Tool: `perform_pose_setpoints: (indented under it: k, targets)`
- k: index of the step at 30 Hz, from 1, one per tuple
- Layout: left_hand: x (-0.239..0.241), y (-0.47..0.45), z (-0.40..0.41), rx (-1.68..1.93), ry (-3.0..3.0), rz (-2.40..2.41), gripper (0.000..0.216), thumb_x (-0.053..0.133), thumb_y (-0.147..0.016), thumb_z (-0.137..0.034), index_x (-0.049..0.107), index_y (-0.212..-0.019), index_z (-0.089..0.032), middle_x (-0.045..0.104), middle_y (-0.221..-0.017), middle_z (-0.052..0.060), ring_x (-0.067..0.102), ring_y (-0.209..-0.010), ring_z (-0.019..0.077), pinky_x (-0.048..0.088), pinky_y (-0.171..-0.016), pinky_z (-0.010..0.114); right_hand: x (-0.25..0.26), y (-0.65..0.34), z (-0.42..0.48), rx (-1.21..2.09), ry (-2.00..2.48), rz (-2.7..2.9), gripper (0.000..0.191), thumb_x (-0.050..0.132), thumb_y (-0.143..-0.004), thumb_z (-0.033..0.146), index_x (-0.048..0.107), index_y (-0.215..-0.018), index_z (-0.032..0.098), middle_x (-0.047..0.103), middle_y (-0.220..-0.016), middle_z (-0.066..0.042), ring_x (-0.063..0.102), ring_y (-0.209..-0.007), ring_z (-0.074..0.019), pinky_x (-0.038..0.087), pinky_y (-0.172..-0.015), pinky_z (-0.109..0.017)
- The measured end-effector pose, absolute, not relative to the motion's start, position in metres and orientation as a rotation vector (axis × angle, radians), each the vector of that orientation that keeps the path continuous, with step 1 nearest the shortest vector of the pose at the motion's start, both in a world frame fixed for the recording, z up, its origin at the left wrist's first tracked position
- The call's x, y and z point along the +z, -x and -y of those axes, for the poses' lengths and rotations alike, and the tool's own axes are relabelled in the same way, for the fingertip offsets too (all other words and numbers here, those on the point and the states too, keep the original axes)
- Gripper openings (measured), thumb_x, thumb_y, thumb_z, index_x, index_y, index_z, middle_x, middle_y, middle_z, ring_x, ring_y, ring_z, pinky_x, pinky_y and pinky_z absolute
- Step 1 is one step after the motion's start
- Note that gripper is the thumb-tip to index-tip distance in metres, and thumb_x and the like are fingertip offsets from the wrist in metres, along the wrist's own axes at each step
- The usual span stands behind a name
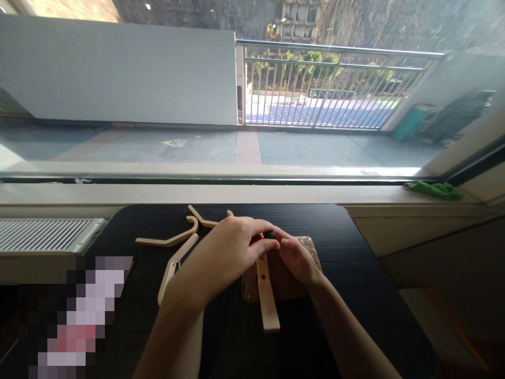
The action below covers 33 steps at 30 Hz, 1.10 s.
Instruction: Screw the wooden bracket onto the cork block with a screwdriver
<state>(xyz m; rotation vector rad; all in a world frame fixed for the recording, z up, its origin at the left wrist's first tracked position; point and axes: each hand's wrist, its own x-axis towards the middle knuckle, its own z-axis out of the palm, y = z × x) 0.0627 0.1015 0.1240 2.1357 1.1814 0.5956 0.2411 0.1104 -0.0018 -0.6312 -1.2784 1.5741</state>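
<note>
Both my hands meet over a black table. My left hand is curled, its fingers pinching a small dark knob-like part. My right hand is closed beside it and touches the same small part. Under my hands, a straight wooden slat with a hole runs toward me. It lies on a brown woven-looking pad. What the dark part is I cannot make out.
Curved wooden pieces and a longer bent slat lie left of my hands. A pixelated patch covers the table's near left corner. A window sill, a radiator grille and a green cloth lie beyond.
</note>
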Motion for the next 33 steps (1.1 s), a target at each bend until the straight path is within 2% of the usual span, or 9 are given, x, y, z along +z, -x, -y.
perform_pose_setpoints:
  k: [3,8,12,17,22,26,33]
  targets:
    - [0.123,-0.062,-0.102,0.599,-2.132,-1.185,0.021,0.057,-0.092,-0.028,0.074,-0.102,-0.027,0.076,-0.098,0.001,0.069,-0.087,0.0183,0.049,-0.079,0.026,0.005,-0.241,-0.109,1.524,0.686,1.345,0.042,0.056,-0.083,0.022,0.062,-0.124,0.028,0.065,-0.122,-0.002,0.059,-0.113,-0.0212,0.044,-0.100,-0.037]
    - [0.123,-0.062,-0.102,0.573,-2.105,-1.167,0.024,0.053,-0.092,-0.027,0.074,-0.102,-0.026,0.077,-0.097,0.002,0.068,-0.087,0.0186,0.050,-0.081,0.027,0.008,-0.246,-0.109,1.368,0.772,1.500,0.026,0.067,-0.084,0.035,0.070,-0.108,0.024,0.063,-0.118,-0.005,0.059,-0.110,-0.0222,0.048,-0.096,-0.035]
    - [0.124,-0.063,-0.102,0.586,-2.098,-1.173,0.024,0.054,-0.092,-0.029,0.074,-0.105,-0.025,0.077,-0.097,0.003,0.067,-0.088,0.0197,0.050,-0.084,0.029,0.004,-0.248,-0.109,1.335,0.815,1.544,0.030,0.065,-0.087,0.046,0.072,-0.107,0.025,0.060,-0.125,-0.006,0.054,-0.120,-0.0245,0.043,-0.103,-0.039]
    - [0.125,-0.063,-0.103,0.588,-2.125,-1.166,0.021,0.055,-0.092,-0.028,0.075,-0.099,-0.026,0.076,-0.094,0.002,0.068,-0.086,0.0181,0.049,-0.079,0.026,0.006,-0.247,-0.108,1.356,0.802,1.577,0.033,0.061,-0.090,0.050,0.073,-0.108,0.026,0.061,-0.122,-0.006,0.055,-0.118,-0.0242,0.042,-0.104,-0.040]
    - [0.123,-0.063,-0.104,0.576,-2.132,-1.176,0.022,0.056,-0.092,-0.029,0.075,-0.101,-0.025,0.076,-0.096,0.003,0.068,-0.088,0.0188,0.050,-0.081,0.027,0.014,-0.244,-0.108,1.355,0.770,1.609,0.031,0.061,-0.089,0.051,0.073,-0.093,0.023,0.063,-0.109,-0.005,0.057,-0.109,-0.0233,0.044,-0.100,-0.038]
    - [0.122,-0.063,-0.104,0.562,-2.127,-1.170,0.024,0.056,-0.091,-0.030,0.074,-0.107,-0.025,0.076,-0.101,0.004,0.068,-0.094,0.0207,0.051,-0.088,0.030,0.018,-0.244,-0.108,1.359,0.767,1.607,0.032,0.062,-0.088,0.052,0.070,-0.083,0.021,0.062,-0.109,-0.006,0.057,-0.108,-0.0235,0.047,-0.097,-0.038]
    - [0.121,-0.062,-0.103,0.561,-2.134,-1.172,0.030,0.053,-0.093,-0.032,0.070,-0.118,-0.028,0.075,-0.105,0.003,0.068,-0.095,0.0195,0.051,-0.087,0.029,0.015,-0.244,-0.108,1.369,0.738,1.606,0.025,0.061,-0.091,0.045,0.071,-0.098,0.023,0.060,-0.127,-0.007,0.052,-0.122,-0.0251,0.042,-0.103,-0.038]
